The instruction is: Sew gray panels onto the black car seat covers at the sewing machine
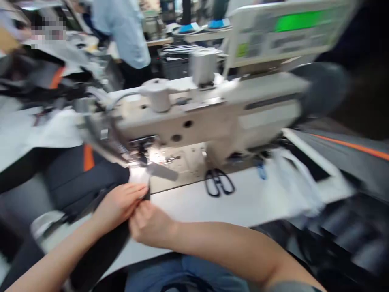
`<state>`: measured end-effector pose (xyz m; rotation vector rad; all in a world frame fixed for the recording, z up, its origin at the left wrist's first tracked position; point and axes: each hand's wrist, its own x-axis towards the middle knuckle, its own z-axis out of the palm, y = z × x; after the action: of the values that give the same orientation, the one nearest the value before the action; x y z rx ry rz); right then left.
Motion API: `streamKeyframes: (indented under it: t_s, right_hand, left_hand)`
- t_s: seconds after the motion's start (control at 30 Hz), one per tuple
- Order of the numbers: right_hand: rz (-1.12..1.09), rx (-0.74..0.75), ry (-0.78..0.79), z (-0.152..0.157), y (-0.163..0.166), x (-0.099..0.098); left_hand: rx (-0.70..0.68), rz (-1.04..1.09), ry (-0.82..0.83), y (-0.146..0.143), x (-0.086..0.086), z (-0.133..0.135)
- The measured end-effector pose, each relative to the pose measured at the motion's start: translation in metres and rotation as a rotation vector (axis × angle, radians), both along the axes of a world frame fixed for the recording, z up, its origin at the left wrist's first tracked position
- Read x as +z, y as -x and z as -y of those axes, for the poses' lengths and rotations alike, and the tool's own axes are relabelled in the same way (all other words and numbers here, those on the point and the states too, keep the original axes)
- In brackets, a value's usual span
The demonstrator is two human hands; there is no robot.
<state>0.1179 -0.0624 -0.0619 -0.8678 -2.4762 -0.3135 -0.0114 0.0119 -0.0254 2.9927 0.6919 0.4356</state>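
Observation:
My left hand and my right hand meet at the front of the sewing table, both pinching a strip of dark fabric that runs down toward my lap. The fabric's upper end sits just in front of the lit needle area of a cream industrial sewing machine. More dark fabric with an orange stripe lies bunched left of the machine. The view is smeared by motion.
Black scissors lie on the table right of the needle. A white plastic bag and dark cloth with an orange line are at right. The machine's control panel glows green. A person in a light blue shirt stands behind.

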Motion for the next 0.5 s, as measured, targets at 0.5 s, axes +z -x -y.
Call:
streamKeyframes:
  t_s: [0.5]
  right_hand:
    - [-0.074,-0.080,-0.092,0.014,0.003,-0.007]
  left_hand:
    - [-0.010,0.092,-0.008,0.019,-0.012,0.003]
